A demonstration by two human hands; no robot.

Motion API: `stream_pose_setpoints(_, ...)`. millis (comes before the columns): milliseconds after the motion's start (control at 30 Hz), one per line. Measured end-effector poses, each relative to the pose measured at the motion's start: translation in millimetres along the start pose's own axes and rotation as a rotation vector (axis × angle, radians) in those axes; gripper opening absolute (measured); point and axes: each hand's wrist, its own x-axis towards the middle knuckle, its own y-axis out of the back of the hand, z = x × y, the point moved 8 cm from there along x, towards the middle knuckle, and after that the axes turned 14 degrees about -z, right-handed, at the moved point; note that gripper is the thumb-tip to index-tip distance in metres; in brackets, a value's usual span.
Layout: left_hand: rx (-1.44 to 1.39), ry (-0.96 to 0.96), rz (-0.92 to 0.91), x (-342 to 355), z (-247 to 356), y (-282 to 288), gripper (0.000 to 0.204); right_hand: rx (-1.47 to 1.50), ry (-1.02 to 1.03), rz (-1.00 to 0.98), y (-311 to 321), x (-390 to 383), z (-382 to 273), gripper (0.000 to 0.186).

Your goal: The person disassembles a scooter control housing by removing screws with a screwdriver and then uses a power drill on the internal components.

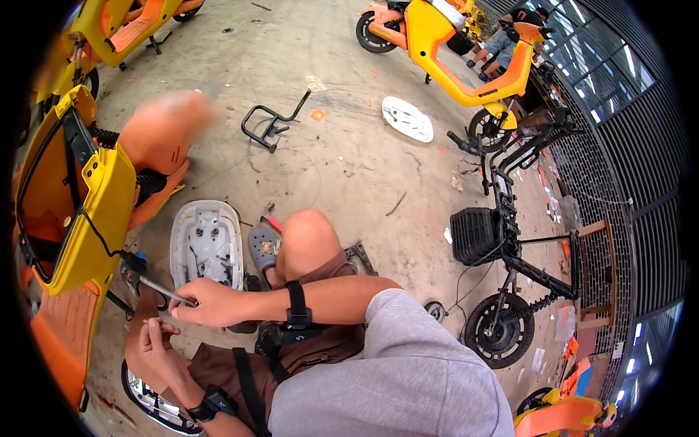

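Note:
My right hand [211, 302] is closed around one end of a thin grey rod-like piece [162, 288]. Its far end meets a dark part [134, 262], where a black cable [98, 234] comes down from the yellow scooter body [109, 207]; whether they are joined I cannot tell. Just below, my left hand [156, 353] has thumb and fingertips pinched together, and anything between them is too small to name. Beyond my hands a white shell-shaped cover [207, 206] lies hollow side up on the floor, with small dark fittings inside.
A black metal rack [268, 127] and a white oval panel [408, 119] lie farther off. To the right stands a stripped black scooter frame [502, 197] with a wheel [499, 331]. Yellow-orange scooters [466, 62] stand behind; a person [502, 51] sits at the back right.

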Motion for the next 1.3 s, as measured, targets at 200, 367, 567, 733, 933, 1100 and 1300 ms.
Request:
stream_pose_setpoints(200,-0.115,0.079,-0.217,-0.7,-0.4,-36.3,0.026,-0.019,0.174,-0.012,-6.2,0.6,-11.7,0.033)
stream_pose_setpoints(367,-0.159,0.092,-0.324,-3.0,1.1,-44.4,0.025,0.03,0.143,-0.046,-8.0,-2.0,-11.2,0.033)
stream_pose_setpoints(567,-0.183,0.132,-0.321,-6.9,-4.6,-47.6,0.028,-0.04,0.151,-0.027,-4.7,-9.1,-14.0,0.03)
stream_pose_setpoints(733,-0.134,0.151,-0.303,-9.7,3.1,-52.0,0.034,-0.225,0.12,0.001,1.5,-7.0,-20.3,0.035)
stream_pose_setpoints(933,-0.359,0.203,-0.194,-9.1,-15.8,-50.8,0.027,0.083,0.052,0.303,22.0,-9.9,-20.2,0.024)
stream_pose_setpoints(1100,-0.786,0.568,-0.088,-22.8,-97.5,-107.2,0.024,0.446,0.269,0.477,56.7,-23.3,-38.8,0.02)
stream_pose_setpoints(1300,-0.015,0.501,-0.07,12.9,-181.2,-112.8,0.016,0.534,0.286,0.521,66.9,-35.9,-57.1,0.025)
